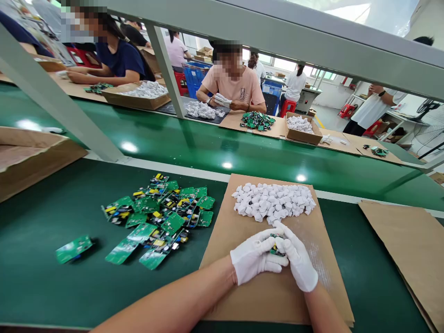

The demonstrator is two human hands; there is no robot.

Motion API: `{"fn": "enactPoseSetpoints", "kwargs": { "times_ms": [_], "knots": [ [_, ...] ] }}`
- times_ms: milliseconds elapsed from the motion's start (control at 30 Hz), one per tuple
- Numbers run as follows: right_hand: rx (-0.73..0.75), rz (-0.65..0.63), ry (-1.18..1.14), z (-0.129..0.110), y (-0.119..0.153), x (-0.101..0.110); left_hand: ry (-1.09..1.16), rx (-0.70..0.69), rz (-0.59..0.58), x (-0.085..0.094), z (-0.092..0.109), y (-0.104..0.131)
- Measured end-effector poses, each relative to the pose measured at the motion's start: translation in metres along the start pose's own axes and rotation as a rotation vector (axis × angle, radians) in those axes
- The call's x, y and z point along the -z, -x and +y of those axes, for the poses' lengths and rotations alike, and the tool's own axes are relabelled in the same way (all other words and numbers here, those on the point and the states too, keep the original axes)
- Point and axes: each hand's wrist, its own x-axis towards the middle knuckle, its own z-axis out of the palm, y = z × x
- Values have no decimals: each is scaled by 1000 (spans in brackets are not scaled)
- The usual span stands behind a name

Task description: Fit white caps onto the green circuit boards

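Note:
Both of my hands wear white gloves and meet above a brown cardboard sheet (239, 236). My left hand (255, 256) is closed around a small green circuit board (276, 245), its fingers wrapped along the near side. From the right, my right hand (298, 256) grips the same board, with its thumb and fingers at a small white piece against it. The gloves hide most of the board. Just beyond my fingertips lies a heap of small white pieces (274, 201) on the cardboard. Left of the sheet, a pile of green circuit boards (166, 217) with yellow and black components is spread out.
A single circuit board (74, 249) lies apart at the left on the dark green table (41, 291). More cardboard (409, 245) rests at the right, and a cardboard box (34, 157) at the far left. Beyond a metal frame (166, 69), a co-worker (236, 88) sits opposite.

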Motion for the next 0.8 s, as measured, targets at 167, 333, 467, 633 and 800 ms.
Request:
{"fn": "enactPoseSetpoints", "kwargs": {
  "times_ms": [167,333,467,633,800],
  "knots": [
    [-19,23,176,4,0,-2,-28,7,18,5,-2,0],
    [129,59,515,13,3,3,-45,12,2,6,-1,0],
    [194,112,687,13,4,3,-51,-1,-26,3,1,-1],
    [89,58,401,10,5,3,-54,39,5,-1,6,-1],
    [-92,43,125,6,4,3,-76,48,13,-2,11,-1]
  ]
}}
